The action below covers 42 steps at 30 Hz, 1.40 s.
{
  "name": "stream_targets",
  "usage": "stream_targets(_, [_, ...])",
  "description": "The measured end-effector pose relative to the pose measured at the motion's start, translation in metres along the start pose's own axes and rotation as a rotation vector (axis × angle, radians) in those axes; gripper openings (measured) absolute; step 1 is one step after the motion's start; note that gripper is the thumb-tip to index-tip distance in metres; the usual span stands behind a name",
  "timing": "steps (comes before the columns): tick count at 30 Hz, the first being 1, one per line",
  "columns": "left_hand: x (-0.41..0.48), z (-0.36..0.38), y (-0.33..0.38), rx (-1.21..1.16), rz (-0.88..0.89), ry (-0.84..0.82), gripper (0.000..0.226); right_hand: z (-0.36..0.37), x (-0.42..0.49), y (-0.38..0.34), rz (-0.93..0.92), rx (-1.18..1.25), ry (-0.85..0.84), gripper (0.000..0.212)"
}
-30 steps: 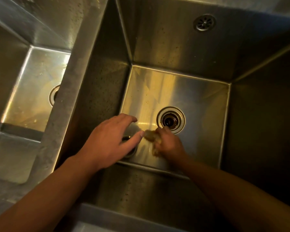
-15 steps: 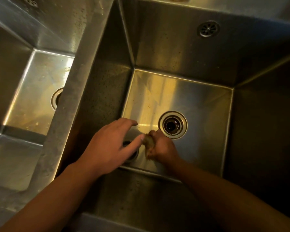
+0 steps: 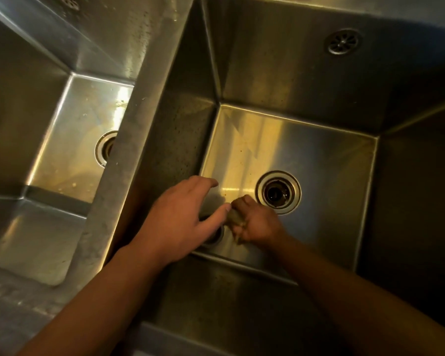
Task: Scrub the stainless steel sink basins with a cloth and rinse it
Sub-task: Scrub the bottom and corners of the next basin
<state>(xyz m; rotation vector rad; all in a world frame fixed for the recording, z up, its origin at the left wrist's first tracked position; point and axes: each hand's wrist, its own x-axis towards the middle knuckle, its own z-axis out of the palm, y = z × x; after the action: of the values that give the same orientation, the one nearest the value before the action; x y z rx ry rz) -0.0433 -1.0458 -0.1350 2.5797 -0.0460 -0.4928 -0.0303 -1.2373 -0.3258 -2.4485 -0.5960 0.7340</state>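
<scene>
Head view: right hand [image 3: 256,223] grips cloth [image 3: 233,219] (bunched), long axis near-far.

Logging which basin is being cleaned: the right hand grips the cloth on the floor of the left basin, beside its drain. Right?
Not quite. The head view shows the right hand gripping the cloth on the floor of the right basin, beside its drain.

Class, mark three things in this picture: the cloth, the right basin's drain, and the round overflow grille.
cloth [image 3: 233,218]: head view, on its bunched middle.
right basin's drain [image 3: 278,192]: head view, on its dark central opening.
overflow grille [image 3: 343,42]: head view, on its centre hub.
</scene>
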Motion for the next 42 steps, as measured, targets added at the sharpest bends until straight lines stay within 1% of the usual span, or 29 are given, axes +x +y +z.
stream_targets(1, [0.0, 0.001, 0.0, -0.002, -0.004, -0.003, 0.057, 0.006, 0.003, -0.005, -0.008, -0.004, 0.0, 0.053])
stream_targets(3, [0.0, 0.002, 0.0, 0.002, -0.009, -0.004, 0.056, 0.012, 0.013, -0.014, 0.049, 0.013, 0.017, 0.051])
stream_targets(6, [0.002, 0.002, 0.0, 0.01, -0.015, 0.012, 0.053, 0.019, 0.035, -0.025, 0.099, -0.048, 0.07, 0.051])
stream_targets(9, [0.003, 0.003, -0.002, 0.0, 0.0, 0.024, 0.046, 0.014, 0.058, -0.029, 0.135, -0.046, 0.182, 0.037])
stream_targets(11, [0.003, 0.002, -0.003, 0.004, 0.009, 0.033, 0.045, 0.0, 0.072, -0.025, 0.145, -0.008, 0.22, 0.031])
stream_targets(15, [0.003, 0.003, -0.005, 0.007, -0.004, 0.037, 0.055, -0.034, 0.099, -0.006, 0.164, 0.014, 0.3, 0.036])
stream_targets(18, [0.003, 0.003, -0.007, -0.021, -0.013, 0.047, 0.053, -0.06, 0.117, 0.011, 0.23, -0.002, 0.374, 0.036])
stream_targets(19, [0.004, 0.002, -0.007, -0.035, -0.018, 0.05, 0.052, -0.066, 0.119, 0.016, 0.236, -0.013, 0.376, 0.037])
stream_targets(22, [0.005, 0.002, -0.007, -0.047, -0.026, 0.061, 0.05, -0.074, 0.111, 0.019, 0.171, -0.095, 0.298, 0.046])
stream_targets(25, [0.005, 0.002, -0.005, -0.055, -0.031, 0.051, 0.049, -0.066, 0.079, 0.017, 0.11, -0.128, 0.098, 0.056])
stream_targets(28, [0.004, 0.002, -0.003, -0.048, -0.025, 0.027, 0.049, -0.048, 0.035, 0.019, 0.063, -0.065, -0.106, 0.061])
stream_targets(30, [0.004, 0.003, -0.002, -0.044, -0.021, 0.021, 0.049, -0.035, 0.003, 0.019, 0.025, -0.104, -0.215, 0.058])
stream_targets(33, [0.003, 0.003, 0.0, -0.035, -0.006, 0.013, 0.047, -0.015, -0.04, 0.027, -0.162, -0.159, -0.248, 0.052])
stream_targets(34, [0.003, 0.004, 0.0, -0.036, -0.006, 0.009, 0.047, -0.011, -0.051, 0.034, -0.175, -0.149, -0.28, 0.049])
stream_targets(37, [0.002, 0.004, 0.002, -0.05, -0.013, 0.001, 0.048, -0.01, -0.073, 0.055, -0.109, -0.158, -0.373, 0.049])
stream_targets(40, [0.001, 0.005, 0.004, -0.052, -0.004, -0.023, 0.049, -0.016, -0.089, 0.075, -0.034, -0.227, -0.37, 0.058])
stream_targets(42, [0.001, 0.007, 0.004, -0.046, 0.012, -0.03, 0.048, -0.025, -0.101, 0.083, 0.008, -0.315, -0.372, 0.065])
